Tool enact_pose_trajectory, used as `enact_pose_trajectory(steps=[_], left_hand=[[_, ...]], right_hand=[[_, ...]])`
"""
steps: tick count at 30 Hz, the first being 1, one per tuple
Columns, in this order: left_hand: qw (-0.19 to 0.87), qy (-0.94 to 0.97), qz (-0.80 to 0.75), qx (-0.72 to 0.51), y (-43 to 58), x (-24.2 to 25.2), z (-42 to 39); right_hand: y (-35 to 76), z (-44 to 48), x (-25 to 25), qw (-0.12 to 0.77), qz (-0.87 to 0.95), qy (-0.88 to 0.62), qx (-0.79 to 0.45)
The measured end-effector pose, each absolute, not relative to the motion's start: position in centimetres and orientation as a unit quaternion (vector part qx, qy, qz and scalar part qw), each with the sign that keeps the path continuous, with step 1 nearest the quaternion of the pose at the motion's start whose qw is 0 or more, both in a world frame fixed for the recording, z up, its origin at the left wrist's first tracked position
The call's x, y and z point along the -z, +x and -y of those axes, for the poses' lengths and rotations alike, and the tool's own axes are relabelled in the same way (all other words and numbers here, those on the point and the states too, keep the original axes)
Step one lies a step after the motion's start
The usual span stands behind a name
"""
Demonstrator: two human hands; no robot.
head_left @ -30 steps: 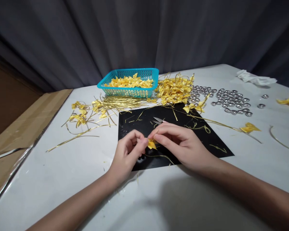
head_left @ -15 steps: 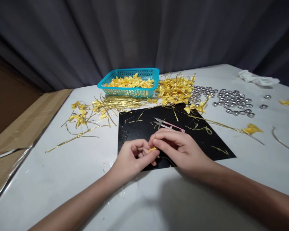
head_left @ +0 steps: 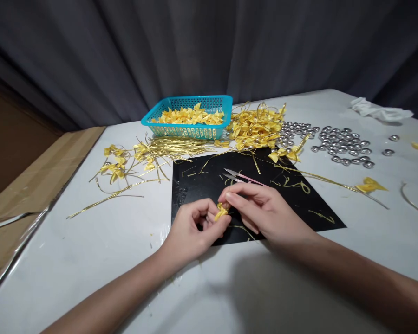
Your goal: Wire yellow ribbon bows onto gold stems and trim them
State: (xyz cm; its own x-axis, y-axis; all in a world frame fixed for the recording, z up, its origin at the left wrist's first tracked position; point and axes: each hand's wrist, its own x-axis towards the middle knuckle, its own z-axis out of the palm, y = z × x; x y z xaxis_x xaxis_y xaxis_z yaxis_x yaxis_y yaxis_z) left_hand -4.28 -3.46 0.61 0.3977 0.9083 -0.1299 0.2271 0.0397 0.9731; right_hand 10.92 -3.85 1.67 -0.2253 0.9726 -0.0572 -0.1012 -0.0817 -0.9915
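Observation:
A small yellow ribbon bow (head_left: 221, 212) is pinched between the thumb and fingers of my left hand (head_left: 197, 226), above a black mat (head_left: 202, 185). My right hand (head_left: 261, 208) is closed at the bow's upper end, its thumb and forefinger tips pressed on it. The fingers partly cover the bow, and any wire or bead in it is too small to make out. Just beyond my right hand, thread snips (head_left: 242, 177) with pink handles lie on the mat, partly hidden by the fingers. Gold wire offcuts (head_left: 292, 185) are scattered around them.
Yellow bows fill a blue basket (head_left: 186, 124) at the back, with a bundle of gold wires (head_left: 177, 146) before it. To its right lie a heap of wired bows (head_left: 256, 127) and several silver beads (head_left: 344, 144). A white cloth (head_left: 379, 110) rests far right; cardboard (head_left: 31, 185) is at left.
My fingers have shifted around the bow, and more of its yellow ribbon shows. My right hand has moved slightly right, covering more of the snips' handles.

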Motion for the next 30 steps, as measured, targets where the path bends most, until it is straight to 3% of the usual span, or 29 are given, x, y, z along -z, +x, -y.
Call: enact_pose_trajectory(steps=[4, 8, 30], left_hand=[[0.562, 0.624, -0.431, -0.330, -4.5, -1.0, 3.5], [0.568, 0.614, -0.426, -0.344, -4.5, -1.1, 3.5], [0.549, 0.629, -0.434, -0.340, -4.6, -1.3, 3.6]], right_hand=[[11.2, 3.7, -2.2, 0.466, 0.542, -0.429, -0.552], [11.2, 3.8, -1.9, 0.435, 0.523, -0.433, -0.592], [10.5, 4.0, -0.8, 0.452, 0.339, -0.403, -0.720]])
